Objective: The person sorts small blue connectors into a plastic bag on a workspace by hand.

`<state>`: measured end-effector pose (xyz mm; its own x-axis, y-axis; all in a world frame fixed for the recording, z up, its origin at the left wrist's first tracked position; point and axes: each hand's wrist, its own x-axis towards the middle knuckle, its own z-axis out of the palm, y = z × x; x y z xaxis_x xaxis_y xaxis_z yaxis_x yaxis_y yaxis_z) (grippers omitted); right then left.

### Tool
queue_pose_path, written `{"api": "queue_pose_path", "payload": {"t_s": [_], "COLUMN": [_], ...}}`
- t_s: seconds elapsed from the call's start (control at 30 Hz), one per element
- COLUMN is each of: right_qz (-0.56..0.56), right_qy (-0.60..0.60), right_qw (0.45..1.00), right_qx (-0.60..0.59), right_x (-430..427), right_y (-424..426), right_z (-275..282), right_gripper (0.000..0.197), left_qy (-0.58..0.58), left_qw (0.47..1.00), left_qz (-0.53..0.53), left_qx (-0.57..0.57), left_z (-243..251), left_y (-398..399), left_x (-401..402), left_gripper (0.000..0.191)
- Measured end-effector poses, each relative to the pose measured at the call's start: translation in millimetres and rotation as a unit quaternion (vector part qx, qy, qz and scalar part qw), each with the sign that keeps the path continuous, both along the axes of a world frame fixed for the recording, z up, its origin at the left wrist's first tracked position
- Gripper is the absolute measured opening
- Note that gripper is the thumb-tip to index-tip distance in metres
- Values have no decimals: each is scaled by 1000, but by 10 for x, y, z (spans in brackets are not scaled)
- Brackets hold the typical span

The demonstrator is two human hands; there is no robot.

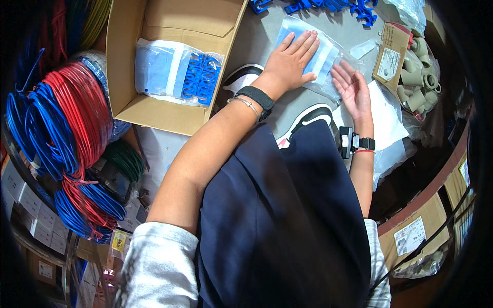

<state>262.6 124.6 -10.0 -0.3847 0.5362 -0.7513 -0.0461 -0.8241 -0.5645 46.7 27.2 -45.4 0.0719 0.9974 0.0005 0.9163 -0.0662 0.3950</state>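
Note:
My left hand [290, 61] rests flat on a blue and white plastic bag [326, 56] on the grey floor, fingers spread a little, gripping nothing. The palm hides part of the bag and whatever is inside it. At the bag's right edge, my right hand [352, 86] is held palm up with its fingers apart and empty; contact with the clear film there is hard to tell. Left of my arms stands an open cardboard box [165, 115]. Inside it lies a similar bag [160, 71], with blue plastic pipe clips [200, 79] showing through its clear end.
Loose blue clips [319, 4] lie beyond the bag. At right are a bag of beige pipe fittings [418, 82], a flattened carton piece [393, 54] and white paper [385, 123]. Coils of red wire [83, 115] and blue wire [42, 131] are stacked at left.

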Motion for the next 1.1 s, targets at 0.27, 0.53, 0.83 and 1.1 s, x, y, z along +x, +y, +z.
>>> {"api": "queue_pose_path", "payload": {"t_s": [0.27,0.53,0.83,1.1], "right_qz": [16,127,203,186], "right_qy": [132,67,-88,-73], "right_qw": [982,982,975,980], "right_qx": [-137,-121,-20,-26], "right_x": [127,15,-149,-72], "right_y": [24,106,87,89], "right_z": [-163,-137,2,-57], "right_gripper": [61,65,56,52], "left_qy": [6,-7,22,46], "left_qw": [1000,1000,996,996], "left_qz": [-11,-4,-75,-71], "left_qx": [-2,12,38,18], "left_z": [14,6,-11,40], "left_y": [4,-8,-11,11], "left_x": [15,6,53,115], "left_gripper": [82,78,63,62]}}
